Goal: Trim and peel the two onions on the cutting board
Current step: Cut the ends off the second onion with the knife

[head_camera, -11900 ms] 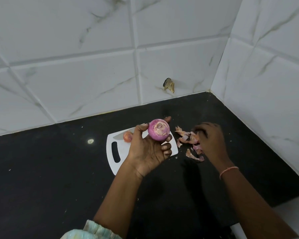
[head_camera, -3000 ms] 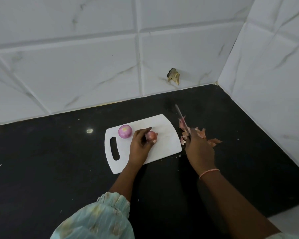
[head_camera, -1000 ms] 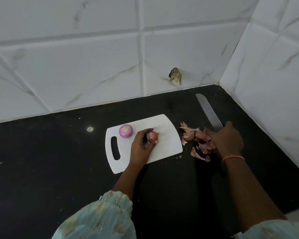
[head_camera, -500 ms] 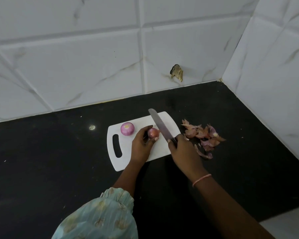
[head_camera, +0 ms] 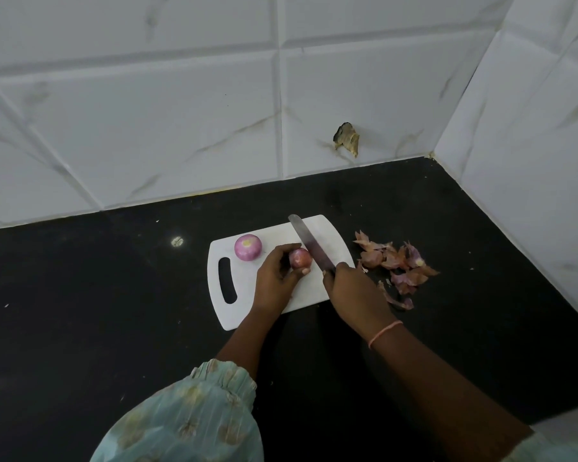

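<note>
Now the knife [head_camera: 311,246] is over the cutting board [head_camera: 314,288]; a second ago the right hand [head_camera: 354,290] had it out over the worktop [head_camera: 81,311] toward the right-hand wall, beyond the peel scraps, and half a second ago it was already above the board. Since then it has barely shifted. The blade slants from the board's far edge down toward the near right, its flat side just beside the unpeeled onion [head_camera: 300,258]; whether steel touches skin I cannot tell. The right hand's fingers are curled tight round the handle, which is hidden inside the grip.

The left hand [head_camera: 274,278] has not moved from the small unpeeled onion: thumb and fingers are bent round its left side, pinning it to the middle of the board. The peeled onion [head_camera: 247,247] sits where it was, near the board's far left corner, just behind the handle slot, apart from both hands.

Off the board's right edge, the papery onion skins [head_camera: 394,265] lie heaped on the black worktop, close to the right hand but not touching it.
</note>
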A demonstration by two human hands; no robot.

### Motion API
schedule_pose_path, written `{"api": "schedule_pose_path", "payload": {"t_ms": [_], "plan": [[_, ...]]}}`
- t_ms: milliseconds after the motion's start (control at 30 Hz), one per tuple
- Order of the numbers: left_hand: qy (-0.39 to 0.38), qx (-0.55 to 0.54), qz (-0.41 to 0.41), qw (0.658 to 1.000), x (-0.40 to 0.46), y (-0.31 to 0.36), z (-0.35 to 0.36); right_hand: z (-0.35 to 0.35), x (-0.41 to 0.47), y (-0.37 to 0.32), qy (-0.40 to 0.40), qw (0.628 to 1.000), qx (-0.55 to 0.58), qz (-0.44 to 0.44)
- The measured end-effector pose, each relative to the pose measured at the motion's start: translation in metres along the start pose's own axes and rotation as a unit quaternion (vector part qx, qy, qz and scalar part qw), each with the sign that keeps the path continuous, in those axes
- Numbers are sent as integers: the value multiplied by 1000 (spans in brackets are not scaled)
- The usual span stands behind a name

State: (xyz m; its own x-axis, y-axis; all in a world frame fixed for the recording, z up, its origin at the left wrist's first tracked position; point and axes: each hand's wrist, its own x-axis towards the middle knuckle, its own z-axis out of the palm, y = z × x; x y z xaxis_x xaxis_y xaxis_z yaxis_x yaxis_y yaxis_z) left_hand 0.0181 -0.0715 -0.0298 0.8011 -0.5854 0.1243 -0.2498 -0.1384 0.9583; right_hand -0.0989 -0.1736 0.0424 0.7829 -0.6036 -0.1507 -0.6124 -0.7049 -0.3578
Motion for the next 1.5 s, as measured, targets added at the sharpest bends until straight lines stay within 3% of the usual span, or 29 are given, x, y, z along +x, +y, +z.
{"api": "schedule_pose_path", "payload": {"t_ms": [200,500,1500], "plan": [[3,1,-6,1000,2,-1,2,-3,1,15,-45,999,-20,-14],[0,6,-4,1000,2,-4,4,0,4,10,-50,998,-25,-5],[42,-16,-5,999,-4,1,10,26,-3,18,21,1000,1,22]]}}
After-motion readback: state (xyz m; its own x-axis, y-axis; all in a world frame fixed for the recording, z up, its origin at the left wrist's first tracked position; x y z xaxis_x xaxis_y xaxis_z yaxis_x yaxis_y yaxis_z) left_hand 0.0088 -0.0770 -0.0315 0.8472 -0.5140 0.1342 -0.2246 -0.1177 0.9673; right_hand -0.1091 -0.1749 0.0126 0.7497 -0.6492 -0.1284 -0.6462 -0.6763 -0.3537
